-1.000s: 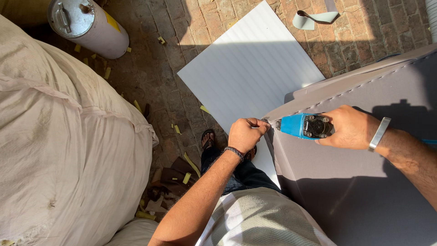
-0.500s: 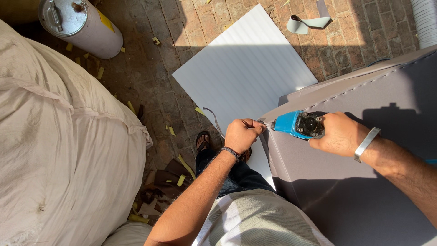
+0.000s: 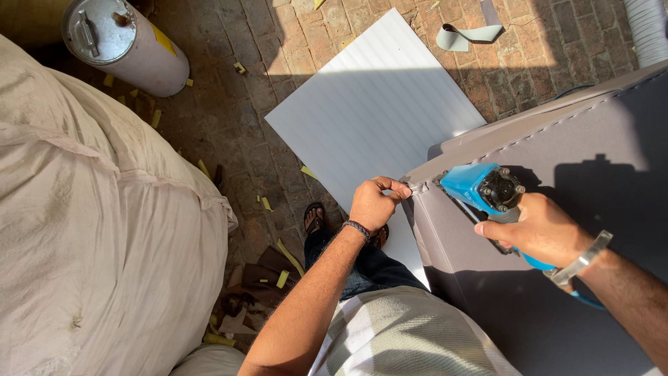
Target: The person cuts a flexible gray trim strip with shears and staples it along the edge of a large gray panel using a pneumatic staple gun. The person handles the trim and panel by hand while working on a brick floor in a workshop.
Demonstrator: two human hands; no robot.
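We are looking straight down at our own two hands over a grey sheet (image 3: 557, 278) that lies across the tabletop in front of us, half in sun and half in shadow. Our left hand (image 3: 372, 203) is curled, thumb and forefinger pinching the sheet's corner strip right at the edge. Our right hand (image 3: 539, 230) is wrapped tight around a blue handheld cutter (image 3: 483, 188), whose nose points at that pinched corner, just beside the left fingertips; a clear bangle (image 3: 581, 259) sits on that wrist. Below the sheet's edge, a white ribbed panel (image 3: 379, 111) lies flat on the brick floor (image 3: 229, 118), with a sandalled foot (image 3: 314, 217) beside it. Up in the far left corner stands a grey metal canister (image 3: 125, 45), upright, lid on with a handle across it, so we cannot tell what is inside. To our left bulks a big cream sack (image 3: 90, 237), stuffed full and closed, contents hidden. Yellow scraps (image 3: 282, 278) dot the bricks, and a curled grey offcut strip (image 3: 470, 35) lies near the top.
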